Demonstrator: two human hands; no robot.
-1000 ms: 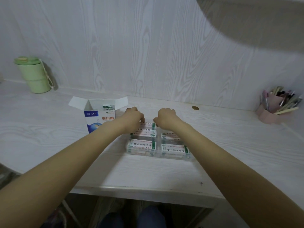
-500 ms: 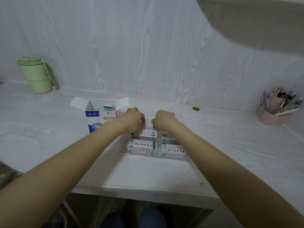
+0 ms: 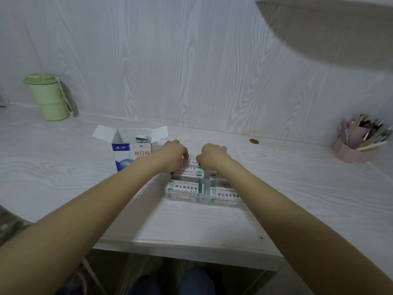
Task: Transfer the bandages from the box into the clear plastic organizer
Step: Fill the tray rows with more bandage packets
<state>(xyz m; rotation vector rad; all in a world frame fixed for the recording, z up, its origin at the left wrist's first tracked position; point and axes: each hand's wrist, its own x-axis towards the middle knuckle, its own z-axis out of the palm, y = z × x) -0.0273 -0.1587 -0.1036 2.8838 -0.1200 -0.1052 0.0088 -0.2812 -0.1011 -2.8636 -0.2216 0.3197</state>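
Almost nothing had moved since the earlier frame: both my hands stayed at the far row of the organizer (image 3: 204, 201). Left hand (image 3: 173, 155) and right hand (image 3: 212, 155) were curled, fingertips on a bandage (image 3: 190, 161) between them; a firm grip I cannot tell. Box (image 3: 131, 152) stood open just left.

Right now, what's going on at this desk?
A person is loading bandages into a clear organizer on the desk. Both hands, left hand and right hand, are at its back-left compartment, fingers curled on a stack of bandages. The front compartments already hold stacks. The box stands open to the left, some bandages still inside.
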